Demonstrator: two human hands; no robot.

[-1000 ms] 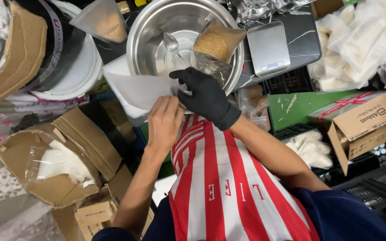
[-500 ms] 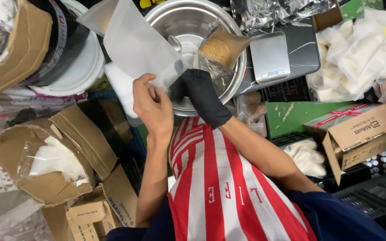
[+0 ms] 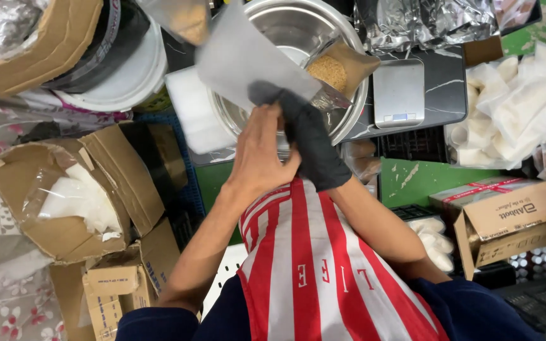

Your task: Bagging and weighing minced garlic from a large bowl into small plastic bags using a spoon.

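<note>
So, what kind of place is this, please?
Probably a small packing workspace: a digital scale beside a steel bowl, piles of filled white pouches, and open cardboard boxes all around.

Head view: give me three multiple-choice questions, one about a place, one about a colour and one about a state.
1. Where is the small scale?
A. right of the steel bowl
B. inside it
C. in a cardboard box

2. What colour is the glove on the right hand?
A. white
B. blue
C. black

3. How is the white bag?
A. flat on the scale
B. held up over the bowl
C. folded on the floor

Answers:
1. A, it sits on the dark counter beside the bowl.
2. C, the glove is plainly black.
3. B, the right hand grips it and the left hand meets its lower edge.
</note>
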